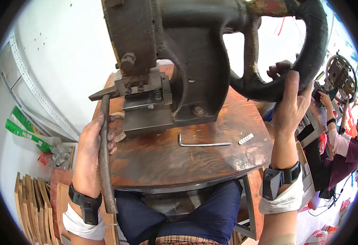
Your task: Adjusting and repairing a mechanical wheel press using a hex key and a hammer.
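A heavy dark iron press machine (179, 53) stands on a worn wooden table (166, 159). My left hand (93, 143) grips the rusty handle of a hammer (104, 134), whose head rests against the left side of the machine's small die block (144, 96). My right hand (291, 104) holds the lower rim of the machine's big black hand wheel (305, 61) at the right, fingers curled over it. Both wrists carry a black strapped device over white cloth.
A bent hex key (201, 143) and a small white spring-like piece (246, 139) lie on the table in front of the machine. Wooden pieces (32, 200) are stacked at the lower left. Another person (342, 143) works at a similar machine at the right.
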The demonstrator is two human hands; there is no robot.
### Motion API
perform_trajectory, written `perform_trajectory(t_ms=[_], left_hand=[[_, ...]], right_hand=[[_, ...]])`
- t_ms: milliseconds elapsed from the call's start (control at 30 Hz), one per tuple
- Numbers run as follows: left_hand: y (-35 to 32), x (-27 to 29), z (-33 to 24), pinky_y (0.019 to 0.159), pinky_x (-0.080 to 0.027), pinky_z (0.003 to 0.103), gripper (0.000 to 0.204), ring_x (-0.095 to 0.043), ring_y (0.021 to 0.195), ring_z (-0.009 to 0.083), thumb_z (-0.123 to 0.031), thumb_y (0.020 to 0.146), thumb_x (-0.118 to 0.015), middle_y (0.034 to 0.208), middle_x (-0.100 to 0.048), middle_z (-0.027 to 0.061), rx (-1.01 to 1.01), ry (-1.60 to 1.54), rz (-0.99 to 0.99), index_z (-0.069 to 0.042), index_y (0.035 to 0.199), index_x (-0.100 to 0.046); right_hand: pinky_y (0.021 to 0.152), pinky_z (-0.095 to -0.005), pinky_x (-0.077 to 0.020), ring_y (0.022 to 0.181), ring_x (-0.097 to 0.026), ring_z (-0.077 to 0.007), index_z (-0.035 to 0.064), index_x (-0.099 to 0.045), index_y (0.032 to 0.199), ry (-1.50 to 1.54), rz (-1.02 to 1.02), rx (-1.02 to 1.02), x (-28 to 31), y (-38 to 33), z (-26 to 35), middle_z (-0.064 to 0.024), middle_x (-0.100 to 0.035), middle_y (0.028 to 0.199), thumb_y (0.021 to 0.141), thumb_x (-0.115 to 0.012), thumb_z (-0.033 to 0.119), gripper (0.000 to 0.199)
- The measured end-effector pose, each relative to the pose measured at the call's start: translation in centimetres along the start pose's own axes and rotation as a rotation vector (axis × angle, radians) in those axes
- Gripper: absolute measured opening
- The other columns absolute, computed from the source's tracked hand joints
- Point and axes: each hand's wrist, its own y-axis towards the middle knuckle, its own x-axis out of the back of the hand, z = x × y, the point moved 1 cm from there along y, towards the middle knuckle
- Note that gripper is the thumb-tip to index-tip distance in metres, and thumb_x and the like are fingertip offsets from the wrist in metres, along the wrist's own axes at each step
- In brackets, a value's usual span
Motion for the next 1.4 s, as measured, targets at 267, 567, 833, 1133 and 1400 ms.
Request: perform_trajectory(t_ms=[267,567,833,1133,1400], left_hand=[[0.9,0.5,0.7,0.036,-0.034,0.026,0.036,-0.041,0.039,0.0144,-0.035,0.088,-0.047,0.057,-0.046,0.0059,0.017,-0.013,0.012,0.000,0.097,-0.051],[0.9,0.8,1.4,0.036,-0.033,0.026,0.038,-0.042,0.039,0.0134,-0.036,0.089,-0.046,0.054,-0.045,0.0045,0.035,0.018,0.011,0.001,0.099,-0.052],[1.1,0.0,1.7,0.035,-0.033,0.026,0.037,-0.040,0.039,0.0119,-0.035,0.089,-0.044,0.055,-0.043,0.0024,0.014,0.036,-0.007,-0.002,0.101,-0.052],[1.0,1.0,2.0,0.034,-0.033,0.025,0.037,-0.040,0.038,0.0121,-0.036,0.089,-0.045,0.055,-0.044,0.0030,-0.012,0.030,-0.018,-0.001,0.101,-0.052],[0.2,0.5,1.4,0.034,-0.034,0.026,0.041,-0.044,0.039,0.0128,-0.037,0.088,-0.049,0.055,-0.047,0.0043,0.006,-0.004,-0.011,0.001,0.100,-0.054]], right_hand=[[0.062,-0.0312,-0.0501,0.065,-0.057,-0.0171,0.0019,-0.041,0.098,-0.052,0.035,-0.037,0.1,-0.3,-0.3,-0.0088,-0.055,0.076,0.090,-0.051,0.023,0.024],[0.054,-0.0260,-0.0477,0.057,-0.058,-0.0157,-0.0022,-0.046,0.094,-0.177,-0.124,-0.001,-0.8,-0.6,-0.4,-0.0087,-0.057,0.070,0.084,-0.060,0.015,0.025],[0.057,-0.0222,-0.0482,0.061,-0.059,-0.0108,-0.0002,-0.040,0.097,0.009,-0.144,0.057,-0.5,-2.0,-3.7,-0.0060,-0.058,0.074,0.077,-0.066,0.005,0.033],[0.058,-0.0218,-0.0476,0.062,-0.059,-0.0112,-0.0003,-0.040,0.101,-0.022,-0.127,0.079,-0.8,-2.6,-3.6,-0.0065,-0.058,0.077,0.079,-0.064,0.004,0.033],[0.061,-0.0250,-0.0479,0.065,-0.060,-0.0150,-0.0040,-0.049,0.093,-0.291,-0.166,0.177,0.1,-1.9,-3.9,-0.0098,-0.061,0.076,0.086,-0.057,0.016,0.022]])
